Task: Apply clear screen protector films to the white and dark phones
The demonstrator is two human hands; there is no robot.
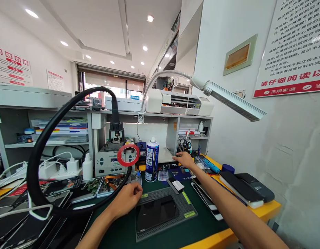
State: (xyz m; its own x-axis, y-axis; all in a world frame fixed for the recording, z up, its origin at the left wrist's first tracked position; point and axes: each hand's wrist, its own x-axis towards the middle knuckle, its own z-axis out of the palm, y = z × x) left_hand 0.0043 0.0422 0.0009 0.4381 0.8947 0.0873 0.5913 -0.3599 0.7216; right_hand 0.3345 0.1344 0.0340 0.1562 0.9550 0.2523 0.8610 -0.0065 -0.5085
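Note:
A dark phone (157,212) lies screen up on a grey perforated work mat (185,211) in front of me. My left hand (127,199) rests left of the mat's upper corner, its fingers curled in and nothing visible in them. Farther back on the right, my right hand (184,159) reaches forward with its fingers extended and slightly apart. Its fingertips are by the right edge of a flat pale-topped device (166,155); whether they touch it I cannot tell. A small dark piece with a white block (178,186) lies at the mat's top edge.
A blue-and-white spray can (152,160) stands behind the mat. A thick black hose (36,152) loops across the left, near a red tape roll (128,155). Trays of parts (111,185) and device panels crowd the left; tablets (203,195) lie right. A lamp (234,100) hangs above.

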